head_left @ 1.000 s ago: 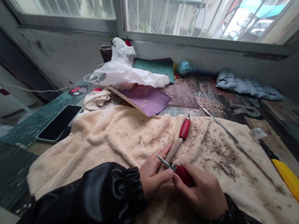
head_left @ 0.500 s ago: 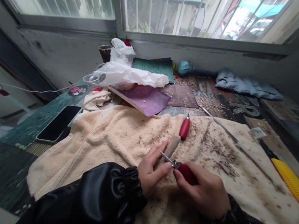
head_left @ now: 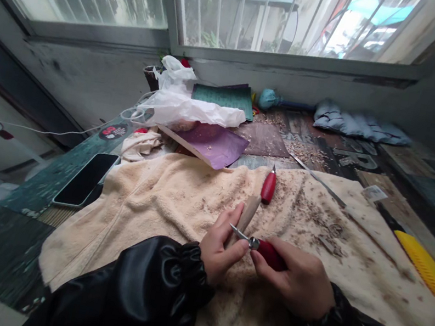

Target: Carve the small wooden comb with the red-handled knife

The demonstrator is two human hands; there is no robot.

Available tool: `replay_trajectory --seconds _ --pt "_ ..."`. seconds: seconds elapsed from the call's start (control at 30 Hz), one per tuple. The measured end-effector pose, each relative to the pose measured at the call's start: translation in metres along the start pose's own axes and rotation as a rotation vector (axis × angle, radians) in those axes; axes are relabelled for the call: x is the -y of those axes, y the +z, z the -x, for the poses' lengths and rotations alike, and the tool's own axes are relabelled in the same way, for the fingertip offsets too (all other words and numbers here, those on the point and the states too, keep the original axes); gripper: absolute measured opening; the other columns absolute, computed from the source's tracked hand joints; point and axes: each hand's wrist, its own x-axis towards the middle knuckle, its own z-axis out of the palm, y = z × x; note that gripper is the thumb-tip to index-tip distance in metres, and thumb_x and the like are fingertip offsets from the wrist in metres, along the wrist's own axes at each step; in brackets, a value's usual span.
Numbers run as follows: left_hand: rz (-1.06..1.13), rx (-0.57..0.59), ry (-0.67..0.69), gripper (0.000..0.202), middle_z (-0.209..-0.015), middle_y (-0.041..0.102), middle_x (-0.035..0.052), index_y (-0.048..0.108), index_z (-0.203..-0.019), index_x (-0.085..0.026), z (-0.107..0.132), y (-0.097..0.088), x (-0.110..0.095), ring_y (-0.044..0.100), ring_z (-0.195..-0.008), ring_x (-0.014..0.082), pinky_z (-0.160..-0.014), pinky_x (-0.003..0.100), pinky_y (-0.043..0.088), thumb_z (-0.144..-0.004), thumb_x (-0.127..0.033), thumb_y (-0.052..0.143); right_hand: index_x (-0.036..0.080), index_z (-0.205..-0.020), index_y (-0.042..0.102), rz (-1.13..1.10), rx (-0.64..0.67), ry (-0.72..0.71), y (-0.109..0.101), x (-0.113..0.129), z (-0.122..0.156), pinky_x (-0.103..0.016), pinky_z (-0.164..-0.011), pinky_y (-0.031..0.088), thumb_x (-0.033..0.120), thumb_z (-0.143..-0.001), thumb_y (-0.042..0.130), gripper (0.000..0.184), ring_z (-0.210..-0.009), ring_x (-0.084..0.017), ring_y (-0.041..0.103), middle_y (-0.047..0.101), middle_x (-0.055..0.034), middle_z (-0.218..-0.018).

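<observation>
Wooden, the stick (head_left: pixel 249 213) at frame centre looks light, stiff, best held low, where the left hand (head_left: pixel 221 246) grips; the right hand (head_left: pixel 298 277) clasps a knife (head_left: pixel 272 255).

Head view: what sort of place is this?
Looks like an indoor craft corner, perhaps for woodcarving: a red-handled knife in the right hand, shavings scattered on the table, and a window beyond it.

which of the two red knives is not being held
The far knife: it lies on the cloth, just beyond the stick, while the other knife is in the right hand.
</observation>
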Motion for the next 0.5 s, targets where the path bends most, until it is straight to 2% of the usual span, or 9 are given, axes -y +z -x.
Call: replay_trajectory --seconds 0.23,0.37,0.5 --pt "-0.002 -0.022 -0.005 0.059 -0.136 0.038 0.007 0.036 -0.133 -0.02 -0.0001 0.0014 -0.0025 0.029 -0.128 0.0263 -0.107 0.041 0.017 -0.079 -0.036 0.053 0.018 -0.07 0.063 0.04 0.002 0.026 -0.0017 -0.0002 0.0 -0.023 -0.047 0.033 0.052 -0.081 0.045 0.039 -0.044 -0.009 0.048 0.053 0.0017 -0.051" --pt "-0.014 0.007 -0.005 0.057 -0.138 0.037 0.0073 0.036 -0.133 -0.019 -0.0004 0.0006 -0.0055 0.029 -0.128 0.0258 -0.107 0.04 0.019 -0.08 -0.034 0.052 0.018 -0.07 0.062 0.042 -0.009 0.017 -0.0015 -0.0013 0.0002 -0.024 -0.048 0.032 0.051 -0.081 0.045 0.038 -0.044 -0.009 0.047 0.053 0.0018 -0.051" --pt "0.043 0.029 -0.034 0.058 -0.134 0.043 0.0073 0.035 -0.133 -0.02 -0.0004 0.0008 -0.0047 0.038 -0.122 0.0281 -0.105 0.042 0.024 -0.08 -0.036 0.052 0.018 -0.07 0.062 0.041 -0.024 0.006 -0.001 -0.0016 0.0006 -0.024 -0.049 0.033 0.05 -0.081 0.046 0.038 -0.045 -0.009 0.048 0.054 0.0013 -0.052"
